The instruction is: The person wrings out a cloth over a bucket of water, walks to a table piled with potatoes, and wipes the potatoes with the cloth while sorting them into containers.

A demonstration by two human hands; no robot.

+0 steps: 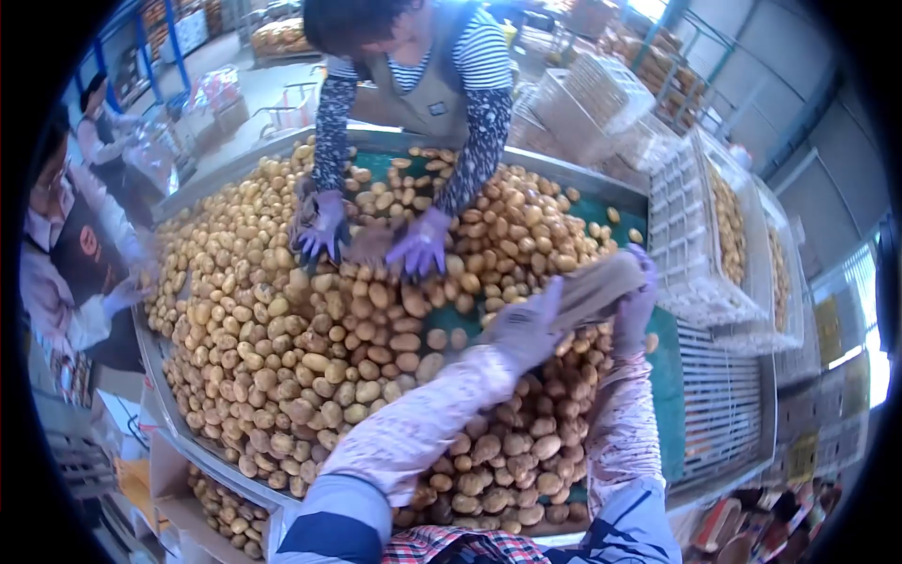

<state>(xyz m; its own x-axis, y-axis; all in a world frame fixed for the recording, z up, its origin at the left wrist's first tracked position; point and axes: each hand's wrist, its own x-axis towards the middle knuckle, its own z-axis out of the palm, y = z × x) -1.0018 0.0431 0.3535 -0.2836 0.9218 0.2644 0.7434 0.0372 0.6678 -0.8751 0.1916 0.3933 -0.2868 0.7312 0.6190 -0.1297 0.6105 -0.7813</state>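
My left hand (528,327), in a purple glove, grips one end of a folded grey-brown cloth (598,288). At the cloth's other end is my right hand (638,293), also gloved, with its fingers closed around it. The cloth is stretched between both hands above the potatoes (507,461), which lie heaped below my forearms. Some fingers are hidden behind the cloth. Across the table, a co-worker's purple-gloved hands (420,246) rest on potatoes, with another brown cloth (369,246) between them.
The potatoes lie on a metal-rimmed table (235,479) with a green surface (665,376) and a slatted section (719,404) at right. White crates (700,235) stand along the right side. More people (80,254) work at the left, near a cardboard box (174,489) of potatoes.
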